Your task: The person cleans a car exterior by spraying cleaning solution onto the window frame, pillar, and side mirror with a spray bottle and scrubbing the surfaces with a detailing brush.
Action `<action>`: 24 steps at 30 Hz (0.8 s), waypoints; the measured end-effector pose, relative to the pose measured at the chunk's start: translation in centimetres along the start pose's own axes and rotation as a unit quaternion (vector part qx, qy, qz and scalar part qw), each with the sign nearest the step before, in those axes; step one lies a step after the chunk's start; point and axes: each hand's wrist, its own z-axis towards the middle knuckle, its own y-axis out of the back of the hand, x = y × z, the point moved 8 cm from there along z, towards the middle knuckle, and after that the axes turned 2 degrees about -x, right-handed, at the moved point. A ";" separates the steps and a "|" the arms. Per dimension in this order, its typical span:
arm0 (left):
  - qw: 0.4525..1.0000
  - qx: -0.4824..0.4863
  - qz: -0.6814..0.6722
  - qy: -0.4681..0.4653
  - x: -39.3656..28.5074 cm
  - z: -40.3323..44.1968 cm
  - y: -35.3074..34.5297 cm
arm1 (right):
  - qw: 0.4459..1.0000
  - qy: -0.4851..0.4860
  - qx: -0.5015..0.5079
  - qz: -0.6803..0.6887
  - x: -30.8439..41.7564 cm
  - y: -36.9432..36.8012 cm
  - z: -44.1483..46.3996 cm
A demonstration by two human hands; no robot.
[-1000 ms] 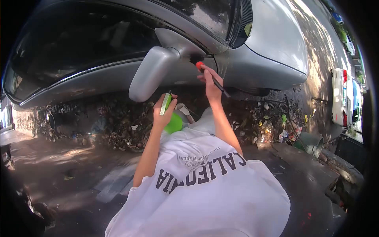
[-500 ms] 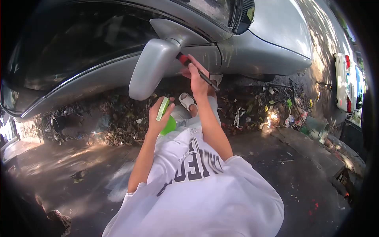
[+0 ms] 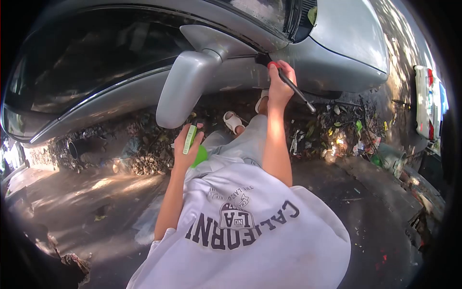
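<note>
My right hand (image 3: 280, 89) is closed around a black-handled brush (image 3: 301, 98) with a red band. Its dark bristles meet the silver car (image 3: 332, 62) at the seam between front door and fender, just past the side mirror (image 3: 185, 86). Lower down on the left, my left hand (image 3: 185, 147) grips a green spray bottle (image 3: 200, 156) by its pale green trigger head, below the mirror housing. Part of the bottle is hidden behind the fingers.
Dry leaves and litter (image 3: 144, 159) line the ground beside the car, around my sandals (image 3: 234, 121). A bucket-like container (image 3: 392, 159) lies at the right. A white car (image 3: 424, 101) is parked further off. A green leaf (image 3: 312, 16) rests by the windshield base.
My right hand has moved the brush rightward, from beside the mirror's base to the door-fender seam. My left hand with the spray bottle has shifted slightly left.
</note>
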 end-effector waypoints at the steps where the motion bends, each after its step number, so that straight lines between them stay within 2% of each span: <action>1: 1.000 -0.004 -0.004 0.001 0.2 0.2 0.0 | 1.000 -0.020 0.018 -0.012 -0.1 -0.7 -0.4; 2: 1.000 -0.002 -0.003 0.004 0.4 0.4 -0.2 | 0.998 -0.042 0.034 -0.024 -0.4 -1.8 -1.3; 3: 1.000 0.015 -0.013 0.021 0.3 0.6 -0.7 | 0.988 0.055 0.051 -0.135 0.9 -3.4 -3.0; 4: 0.998 0.034 -0.026 0.038 0.3 0.6 -1.2 | 0.987 0.084 0.087 -0.108 0.2 -5.2 -5.0; 6: 0.998 0.056 -0.013 0.033 -0.1 0.8 -1.8 | 0.985 0.074 0.120 -0.101 -0.1 -6.5 -6.3; 7: 0.997 0.069 0.001 0.026 -0.2 1.0 -2.0 | 0.987 0.074 0.076 -0.120 1.1 -5.4 -5.0; 8: 0.997 0.066 -0.003 0.027 -0.3 1.1 -2.1 | 0.996 -0.060 -0.012 -0.071 0.5 -2.5 -1.8; 10: 0.998 0.051 -0.015 0.023 -0.2 1.1 -1.7 | 0.993 -0.060 -0.035 -0.100 -0.9 -2.9 -1.5; 12: 0.998 0.055 0.002 0.031 0.3 1.7 -1.9 | 0.995 0.005 -0.014 -0.096 -2.1 -6.2 -5.0; 13: 0.997 0.062 0.019 0.039 0.6 1.6 -1.9 | 0.993 -0.018 0.039 -0.112 -2.6 -7.9 -7.3; 14: 0.997 0.067 0.021 0.041 0.4 1.5 -2.0 | 0.996 -0.002 0.034 -0.081 -2.2 -8.3 -7.8; 16: 0.998 0.059 0.012 0.011 -0.9 1.7 -1.9 | 0.994 -0.059 -0.046 -0.075 -2.1 -5.7 -4.5; 17: 0.998 0.058 0.011 0.012 -0.6 1.7 -1.9 | 0.989 -0.125 -0.078 -0.026 -2.8 -3.8 -2.1; 18: 0.999 0.050 0.006 0.020 0.0 1.6 -1.7 | 0.985 -0.115 -0.125 -0.007 -2.2 -2.2 -0.3; 20: 0.999 0.043 0.001 0.028 0.8 1.7 -1.5 | 0.978 -0.158 -0.110 -0.079 -2.2 -2.5 -0.5; 22: 0.997 0.053 0.010 0.046 1.1 1.9 -1.7 | 0.984 -0.121 -0.057 -0.114 -3.3 -6.1 -4.3; 23: 0.997 0.056 0.013 0.048 0.8 1.8 -1.6 | 0.992 -0.093 -0.020 -0.087 -3.7 -8.4 -6.7; 24: 0.997 0.060 0.023 0.046 0.3 1.9 -1.5 | 0.991 -0.102 -0.021 -0.085 -3.4 -9.0 -7.8</action>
